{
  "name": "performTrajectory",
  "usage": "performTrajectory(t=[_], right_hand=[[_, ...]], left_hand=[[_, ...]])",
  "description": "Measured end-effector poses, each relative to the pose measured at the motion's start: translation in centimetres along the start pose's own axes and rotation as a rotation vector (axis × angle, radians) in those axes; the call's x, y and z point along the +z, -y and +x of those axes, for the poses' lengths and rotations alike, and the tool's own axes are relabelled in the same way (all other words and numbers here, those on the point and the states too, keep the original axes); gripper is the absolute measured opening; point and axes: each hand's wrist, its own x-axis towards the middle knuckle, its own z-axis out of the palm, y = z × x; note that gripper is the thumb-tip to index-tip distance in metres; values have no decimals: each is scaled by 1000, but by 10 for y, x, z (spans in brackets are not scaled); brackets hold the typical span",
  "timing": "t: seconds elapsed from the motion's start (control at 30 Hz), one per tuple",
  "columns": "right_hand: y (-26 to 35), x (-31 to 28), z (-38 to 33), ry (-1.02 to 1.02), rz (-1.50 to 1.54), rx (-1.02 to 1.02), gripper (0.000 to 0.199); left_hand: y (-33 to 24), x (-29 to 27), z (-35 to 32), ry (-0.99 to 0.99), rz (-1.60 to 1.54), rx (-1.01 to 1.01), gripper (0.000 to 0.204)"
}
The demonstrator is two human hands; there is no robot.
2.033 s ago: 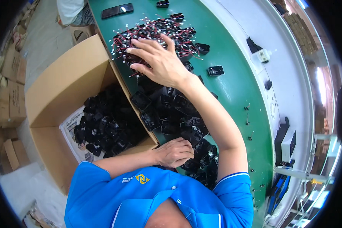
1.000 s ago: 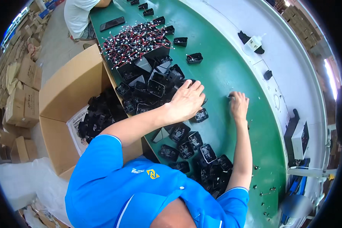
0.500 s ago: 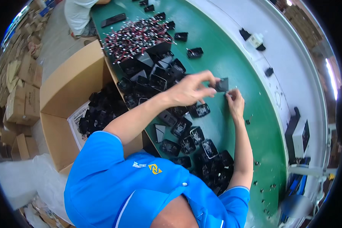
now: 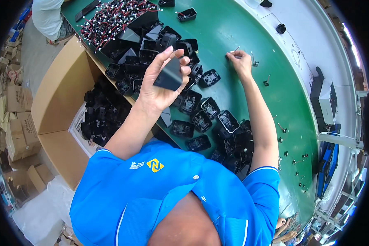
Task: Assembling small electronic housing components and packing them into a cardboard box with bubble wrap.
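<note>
My left hand (image 4: 155, 93) is raised over the heap of housings, its fingers curled round a smooth black plastic housing (image 4: 172, 76). Further right, low over the green table, my right hand (image 4: 242, 63) pinches a small dark part with a thin wire (image 4: 236, 49). Most of that part is hidden by the fingertips. Open black housings (image 4: 210, 78) lie between my arms, several showing something fitted inside. A similar small wired part (image 4: 255, 63) lies just right of my right hand.
A cardboard box (image 4: 55, 96) full of black parts stands left of the green table (image 4: 217, 28). A pile of wired connectors (image 4: 110, 22) lies at the far left. Small wired parts (image 4: 285, 154) dot the right side. Another person's sleeve (image 4: 49, 18) shows at upper left.
My left hand has drawn back left and nearer with the black housing, turning palm up. My right hand has separated from it, pinching the small wired part. The view has shifted.
</note>
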Motion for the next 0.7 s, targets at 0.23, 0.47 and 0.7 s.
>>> performTrajectory(t=[0.23,0.47,0.7], right_hand=[[1,-6,-4,43,212,24,14],[58,-50,-67,189,713,-78,11],[83,-79,-137,299,1076,-217,9]], left_hand=[[25,29,-6,-458,16,173,34],[41,45,-6,-527,84,69,28],[44,-6,-2,22,163,-65,33]])
